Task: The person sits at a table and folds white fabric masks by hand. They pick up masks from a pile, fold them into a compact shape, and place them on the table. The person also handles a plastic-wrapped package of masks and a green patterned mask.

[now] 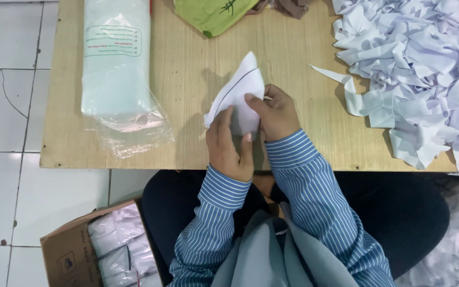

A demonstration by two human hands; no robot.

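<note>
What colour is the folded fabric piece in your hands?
White folded fabric piece with a dark curved line, head view.

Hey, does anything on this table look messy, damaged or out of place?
Mostly the heap of white fabric scraps: it spills over the wooden table at its right edge. Both hands hold one white piece neatly.

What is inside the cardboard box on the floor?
The cardboard box holds white packets in clear plastic, stacked at its open top. Anything below that top layer is covered, and the frame edge cuts off the box's bottom.
</note>
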